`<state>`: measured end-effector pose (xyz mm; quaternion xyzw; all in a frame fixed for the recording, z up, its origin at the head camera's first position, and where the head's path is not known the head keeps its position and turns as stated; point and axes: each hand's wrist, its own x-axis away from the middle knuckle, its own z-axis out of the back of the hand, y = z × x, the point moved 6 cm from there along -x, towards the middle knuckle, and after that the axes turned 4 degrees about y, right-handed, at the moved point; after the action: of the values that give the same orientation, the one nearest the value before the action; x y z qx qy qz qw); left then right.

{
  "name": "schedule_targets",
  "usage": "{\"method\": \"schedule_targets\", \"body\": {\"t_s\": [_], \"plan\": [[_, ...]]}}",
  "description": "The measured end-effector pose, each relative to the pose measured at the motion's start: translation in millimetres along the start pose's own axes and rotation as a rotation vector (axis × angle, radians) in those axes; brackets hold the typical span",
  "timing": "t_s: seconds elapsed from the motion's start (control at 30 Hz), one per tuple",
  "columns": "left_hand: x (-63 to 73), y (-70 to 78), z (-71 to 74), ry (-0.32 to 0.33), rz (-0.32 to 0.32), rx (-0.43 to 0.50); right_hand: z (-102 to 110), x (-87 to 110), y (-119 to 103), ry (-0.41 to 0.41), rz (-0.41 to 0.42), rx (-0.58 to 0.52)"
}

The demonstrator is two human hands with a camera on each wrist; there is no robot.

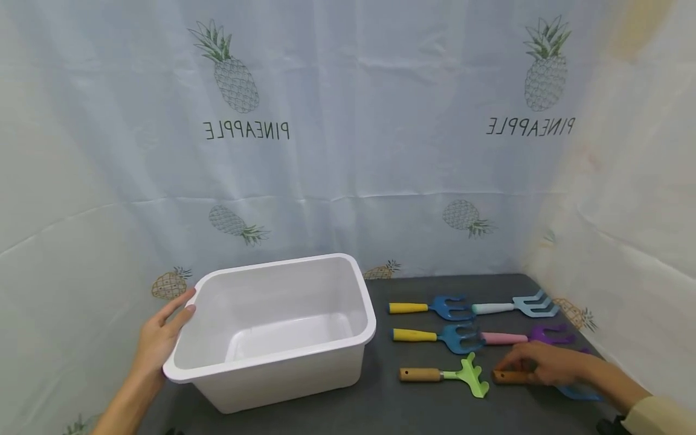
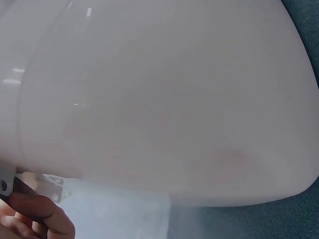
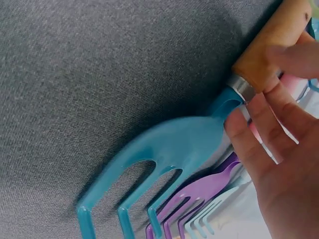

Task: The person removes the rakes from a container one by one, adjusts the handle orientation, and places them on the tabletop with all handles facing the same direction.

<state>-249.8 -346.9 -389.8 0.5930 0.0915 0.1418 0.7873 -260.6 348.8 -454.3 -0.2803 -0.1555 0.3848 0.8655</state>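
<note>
A white plastic basin (image 1: 283, 362) stands on the left of the dark table, and my left hand (image 1: 154, 344) holds its left rim between thumb and fingers. The basin's wall (image 2: 164, 99) fills most of the left wrist view. At the right, my right hand (image 1: 554, 364) pinches the wooden handle (image 3: 271, 47) of a blue hand rake, thumb on one side and fingers on the other. The rake's blue tined head (image 3: 174, 142) lies low over the grey cloth; whether it touches cannot be told. Beside the right hand lies a green hand rake (image 1: 472, 376) with a wooden handle.
Behind the right hand lie a purple hand fork (image 1: 549, 334) with a pink handle, a pale blue rake (image 1: 535, 305), and two blue forks with yellow handles (image 1: 414, 335). A pineapple-print curtain (image 1: 348, 151) hangs behind and beside the table.
</note>
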Motion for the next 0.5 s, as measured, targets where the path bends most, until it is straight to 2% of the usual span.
{"method": "schedule_targets", "body": {"t_s": [0.13, 0.23, 0.3, 0.37, 0.5], "plan": [[0.2, -2.0, -0.9, -0.004, 0.021, 0.012, 1.4, -0.4, 6.6, -0.029, -0.098, -0.095], [0.1, -2.3, -0.1, -0.002, 0.016, 0.029, 8.2, -2.6, 8.5, 0.001, -0.174, -0.146], [-1.2, -0.8, 0.3, -0.018, 0.012, 0.005, 16.3, -5.9, 6.6, 0.037, -0.166, -0.132], [-3.3, 1.4, 1.0, -0.048, 0.009, -0.033, 26.4, -9.4, 1.2, 0.082, -0.118, -0.069], [-5.0, 1.8, 5.4, -0.101, -0.008, -0.159, 48.3, -14.5, -9.3, 0.157, -0.075, 0.036]]}}
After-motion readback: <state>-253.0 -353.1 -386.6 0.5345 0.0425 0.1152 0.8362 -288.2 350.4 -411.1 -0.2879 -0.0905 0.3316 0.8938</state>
